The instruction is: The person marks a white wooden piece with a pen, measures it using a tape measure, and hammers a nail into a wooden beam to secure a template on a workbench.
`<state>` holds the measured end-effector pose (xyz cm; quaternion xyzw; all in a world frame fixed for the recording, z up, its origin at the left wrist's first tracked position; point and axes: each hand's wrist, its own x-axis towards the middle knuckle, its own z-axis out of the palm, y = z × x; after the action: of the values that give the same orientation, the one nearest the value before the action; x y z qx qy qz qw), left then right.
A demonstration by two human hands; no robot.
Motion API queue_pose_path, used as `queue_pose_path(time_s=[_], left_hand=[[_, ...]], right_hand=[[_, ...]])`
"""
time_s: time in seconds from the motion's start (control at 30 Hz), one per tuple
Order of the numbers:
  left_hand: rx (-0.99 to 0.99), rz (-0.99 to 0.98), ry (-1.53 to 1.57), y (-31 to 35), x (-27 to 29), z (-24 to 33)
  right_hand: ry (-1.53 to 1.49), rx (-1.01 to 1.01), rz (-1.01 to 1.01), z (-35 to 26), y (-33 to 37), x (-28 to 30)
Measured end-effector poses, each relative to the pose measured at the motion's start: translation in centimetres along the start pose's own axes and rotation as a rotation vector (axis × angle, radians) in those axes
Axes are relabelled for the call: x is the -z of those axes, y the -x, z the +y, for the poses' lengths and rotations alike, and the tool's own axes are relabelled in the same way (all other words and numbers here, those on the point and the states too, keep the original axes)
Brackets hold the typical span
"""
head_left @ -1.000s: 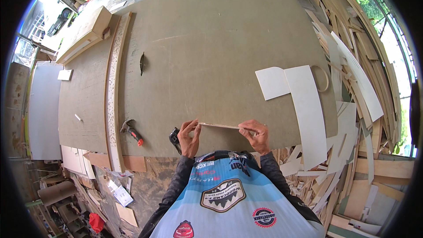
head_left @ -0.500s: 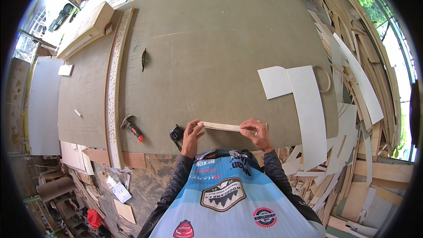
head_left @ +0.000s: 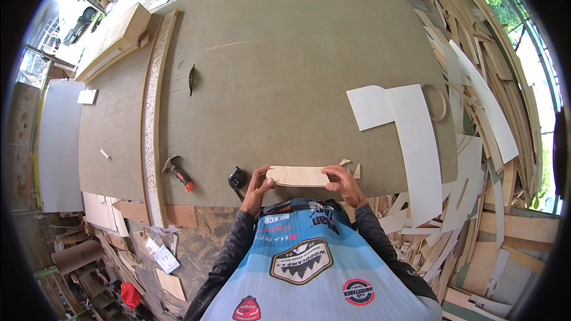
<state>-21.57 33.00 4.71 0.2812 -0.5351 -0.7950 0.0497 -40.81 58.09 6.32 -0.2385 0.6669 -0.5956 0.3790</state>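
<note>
A short, pale wooden board (head_left: 299, 176) is held between my two hands just over the near edge of the table, its broad face turned up. My left hand (head_left: 257, 188) grips its left end, thumb and fingers closed on it. At the other end my right hand (head_left: 345, 185) pinches the board in the same way. Beyond the right hand lie small triangular wood offcuts (head_left: 357, 170). A black tape measure (head_left: 237, 178) rests on the table beside my left hand. Farther left is a hammer (head_left: 177, 172) with a black and red handle.
A long, narrow wooden channel (head_left: 153, 113) crosses the table's left side, with a pale wooden box (head_left: 113, 41) at the far left. White panels (head_left: 413, 137) and a wooden ring (head_left: 441, 102) lie on the right. Stacked wood strips (head_left: 499, 77) crowd the right edge. A dark, ridged strip (head_left: 191, 79) lies left of centre.
Between my hands the board has turned from its narrow edge to its broad face. The small offcuts by my right hand have come into view.
</note>
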Motion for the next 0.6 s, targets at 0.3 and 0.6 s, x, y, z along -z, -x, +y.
queue_pose_path(time_s=[0.3, 0.6], left_hand=[[0.237, 0.436, -0.173, -3.2, -3.5, 3.4], [-0.209, 0.254, -0.079, -3.7, -3.4, 1.0]], right_hand=[[0.052, -0.125, 0.266, 0.3, -3.6, 0.1], [0.82, -0.067, 0.827, 2.2, -9.5, 13.3]])
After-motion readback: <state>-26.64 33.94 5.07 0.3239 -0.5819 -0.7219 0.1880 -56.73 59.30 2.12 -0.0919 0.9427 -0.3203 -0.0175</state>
